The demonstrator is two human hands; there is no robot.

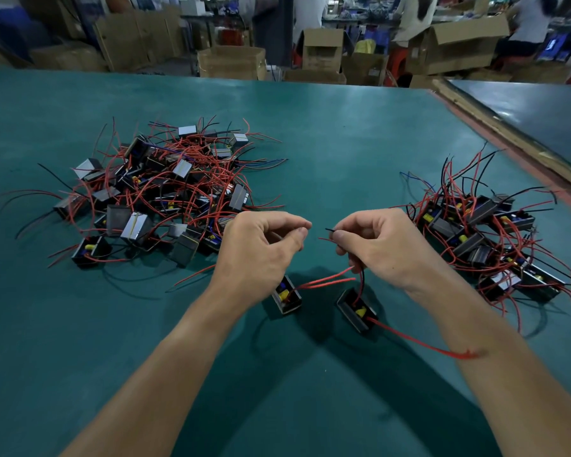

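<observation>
Two near modules, left module [285,295] and right module [358,310], sit between left pile [155,192] and right pile [495,239]; my right hand [376,245] pinches their wires [330,282], while my left hand [261,249] is curled, and I cannot tell whether it holds anything.

The right hand [376,249] hides the middle of its wires [310,285].

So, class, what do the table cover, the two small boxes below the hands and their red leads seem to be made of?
The table cover looks like rubber or vinyl: matte teal, soft sheen. The boxes are likely black plastic: thin, open moulded shells. The red leads: plastic-sheathed wire, judging by springy curves.
</observation>
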